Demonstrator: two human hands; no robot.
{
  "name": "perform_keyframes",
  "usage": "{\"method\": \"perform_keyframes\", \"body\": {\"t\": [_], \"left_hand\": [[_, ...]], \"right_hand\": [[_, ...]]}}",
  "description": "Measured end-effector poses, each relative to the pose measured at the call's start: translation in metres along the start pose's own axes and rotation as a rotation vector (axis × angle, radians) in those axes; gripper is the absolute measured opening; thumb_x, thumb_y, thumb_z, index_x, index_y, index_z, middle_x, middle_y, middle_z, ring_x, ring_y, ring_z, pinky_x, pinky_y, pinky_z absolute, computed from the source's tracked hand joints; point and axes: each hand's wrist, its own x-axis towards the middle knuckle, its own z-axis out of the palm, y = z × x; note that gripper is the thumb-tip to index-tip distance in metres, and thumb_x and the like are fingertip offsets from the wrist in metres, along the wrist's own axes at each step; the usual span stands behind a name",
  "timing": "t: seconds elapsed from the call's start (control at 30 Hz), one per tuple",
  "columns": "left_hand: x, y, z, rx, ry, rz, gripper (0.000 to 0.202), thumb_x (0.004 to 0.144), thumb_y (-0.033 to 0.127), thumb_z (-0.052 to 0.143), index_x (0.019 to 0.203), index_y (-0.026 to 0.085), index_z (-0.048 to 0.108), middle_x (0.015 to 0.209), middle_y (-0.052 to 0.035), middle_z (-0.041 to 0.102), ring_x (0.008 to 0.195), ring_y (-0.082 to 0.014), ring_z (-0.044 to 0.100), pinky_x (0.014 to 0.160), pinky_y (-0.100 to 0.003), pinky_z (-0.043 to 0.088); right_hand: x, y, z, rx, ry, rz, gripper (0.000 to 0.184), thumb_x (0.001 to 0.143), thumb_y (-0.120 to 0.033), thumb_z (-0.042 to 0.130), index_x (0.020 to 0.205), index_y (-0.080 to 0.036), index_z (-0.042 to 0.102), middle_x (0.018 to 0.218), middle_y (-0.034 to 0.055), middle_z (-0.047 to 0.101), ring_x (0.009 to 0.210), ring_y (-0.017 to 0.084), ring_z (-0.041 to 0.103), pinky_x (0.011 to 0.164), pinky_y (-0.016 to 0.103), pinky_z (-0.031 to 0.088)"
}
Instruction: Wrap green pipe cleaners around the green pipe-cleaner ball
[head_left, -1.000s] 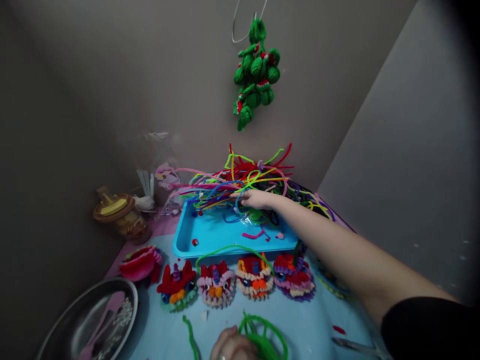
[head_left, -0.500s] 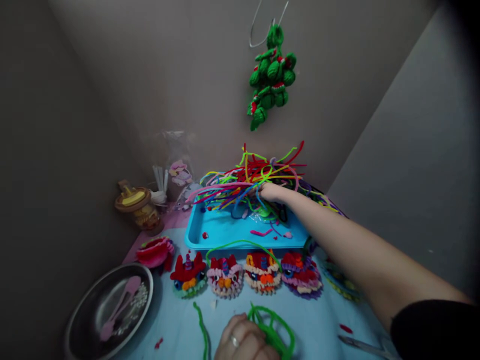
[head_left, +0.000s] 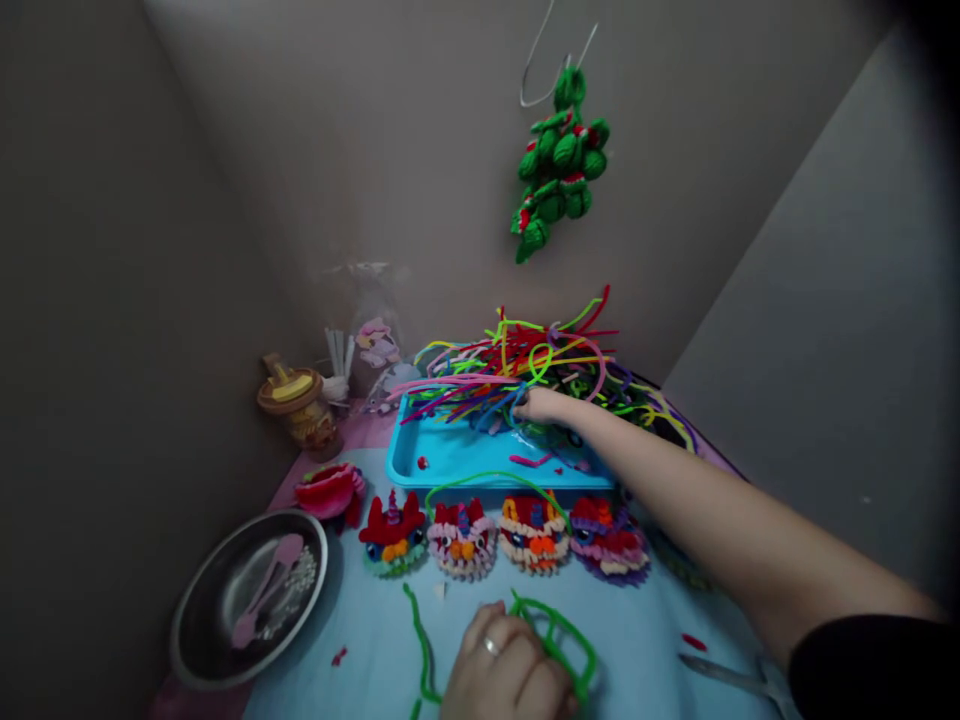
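My left hand (head_left: 514, 665), with a ring on one finger, is closed around a looped frame of bright green pipe cleaner (head_left: 562, 635) low in the view. Just left of it, a loose green pipe cleaner (head_left: 420, 630) lies on the cloth. My right hand (head_left: 544, 405) reaches across to a tangled heap of coloured pipe cleaners (head_left: 510, 350) over the blue tray (head_left: 450, 470). Its fingers look curled in at the heap's front edge beside blue stems; what they grip is hidden. A row of fuzzy lion-like heads, one with a purple horn (head_left: 394, 540), sits between the hands.
At left stand a metal bowl (head_left: 195, 640) with white beads and a pink spoon-like tool (head_left: 266, 590), and a lidded jar (head_left: 304, 410). Scissors (head_left: 727, 675) lie at lower right under my right forearm. A green knitted cluster (head_left: 562, 160) hangs on the wall.
The whole view has shifted a little. My right hand sits slightly lower at the front of the heap, and some stems there have moved. My left hand still grips the green frame.
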Motion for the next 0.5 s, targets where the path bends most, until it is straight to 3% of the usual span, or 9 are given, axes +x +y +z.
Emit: {"method": "perform_keyframes", "body": {"t": [0.13,0.23,0.37,0.43,0.5], "left_hand": [[0.003,0.002,-0.003,-0.059,0.011,-0.011,0.023,0.09,0.019,0.039,0.076,0.02,0.057,0.062,-0.001,0.06,0.065,-0.016,0.06,0.079,-0.035,0.05],[0.009,0.005,-0.012,-0.097,-0.149,-0.047,0.012,0.085,0.014,0.047,0.082,0.02,0.057,0.069,-0.0019,0.062,0.071,-0.0174,0.059,0.079,-0.036,0.049],[0.014,0.007,-0.021,-0.061,-0.244,-0.122,0.013,0.086,0.014,0.048,0.08,0.02,0.058,0.07,-0.0028,0.061,0.069,-0.0182,0.058,0.073,-0.035,0.048],[0.014,0.008,-0.021,-0.039,-0.287,-0.197,0.014,0.087,0.018,0.047,0.079,0.02,0.058,0.071,-0.0033,0.062,0.068,-0.019,0.058,0.07,-0.034,0.047],[0.012,0.008,-0.02,-0.037,-0.302,-0.279,0.015,0.088,0.024,0.047,0.08,0.02,0.059,0.073,-0.0037,0.064,0.07,-0.0201,0.059,0.069,-0.034,0.045]], "right_hand": [[-0.031,-0.005,0.01,-0.014,-0.204,-0.04,0.027,0.086,-0.031,0.06,0.109,-0.017,0.063,0.111,0.0068,0.064,0.097,0.021,0.062,0.085,0.035,0.051],[-0.06,-0.003,-0.006,0.018,-0.274,-0.066,0.029,0.079,-0.028,0.066,0.107,-0.023,0.068,0.107,0.0028,0.07,0.095,0.021,0.064,0.082,0.028,0.049],[-0.114,0.011,-0.044,0.082,-0.249,-0.114,0.036,0.085,-0.022,0.052,0.119,-0.025,0.062,0.117,0.0001,0.067,0.098,0.016,0.063,0.082,0.022,0.047],[-0.148,0.023,-0.057,0.116,-0.177,-0.128,0.037,0.087,-0.023,0.046,0.12,-0.021,0.062,0.105,0.0023,0.07,0.09,0.015,0.064,0.079,0.023,0.047],[-0.185,0.037,-0.057,0.101,-0.106,-0.101,0.029,0.085,-0.025,0.048,0.105,-0.019,0.068,0.092,0.002,0.071,0.079,0.015,0.064,0.074,0.024,0.047]]}}
